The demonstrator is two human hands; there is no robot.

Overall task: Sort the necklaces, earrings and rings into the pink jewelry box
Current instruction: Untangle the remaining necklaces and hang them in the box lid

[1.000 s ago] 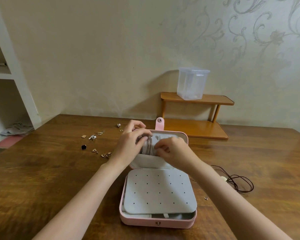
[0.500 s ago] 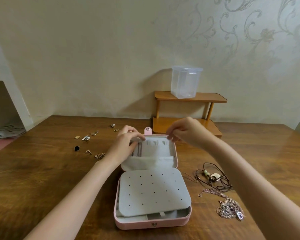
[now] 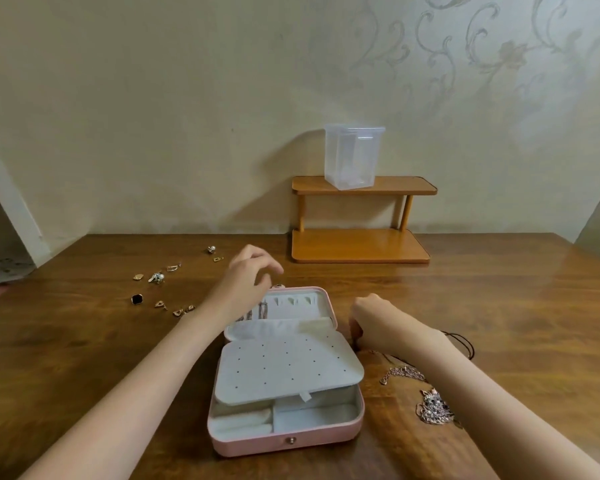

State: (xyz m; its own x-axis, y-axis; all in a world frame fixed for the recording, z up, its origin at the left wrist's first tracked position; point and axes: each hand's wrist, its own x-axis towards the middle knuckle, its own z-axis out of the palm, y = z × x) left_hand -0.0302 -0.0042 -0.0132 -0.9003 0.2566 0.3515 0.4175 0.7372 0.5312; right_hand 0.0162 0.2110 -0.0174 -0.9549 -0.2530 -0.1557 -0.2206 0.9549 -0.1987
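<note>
Two bare hands are over the table, apart, one on each side of the box's raised lid. The left hand (image 3: 248, 284) hovers at the lid's upper left corner with fingers loosely curled and nothing between them. The right hand (image 3: 371, 318) is down on the table just right of the lid, its fingers curled under toward a thin black cord (image 3: 459, 341); whether they actually pinch it cannot be told, since the fingertips are hidden.

Between the forearms lies one pink rectangular jewelry box (image 3: 284, 441), open, with a small metal snap on its front wall. A grey perforated panel (image 3: 284, 367) lies tilted across the base, and beneath it, at the front, grey-lined compartments show, the left one with padded rolls. In the lid's grey lining, thin chains (image 3: 260, 311) hang at the left by the left wrist, above a grey pocket.

Right of the box, beside and partly under the right forearm, lies one rose-gold chain necklace with a sparkling pendant (image 3: 432, 407). Left of the box, well apart from it, about nine small gold and pearl pieces (image 3: 156, 277) are scattered, among them one ring with a square black stone (image 3: 137, 298).

All of this rests on a brown wooden table (image 3: 84, 341). At its far edge stands one two-tier wooden shelf (image 3: 361, 245) with one clear plastic container (image 3: 354, 155) on top.
</note>
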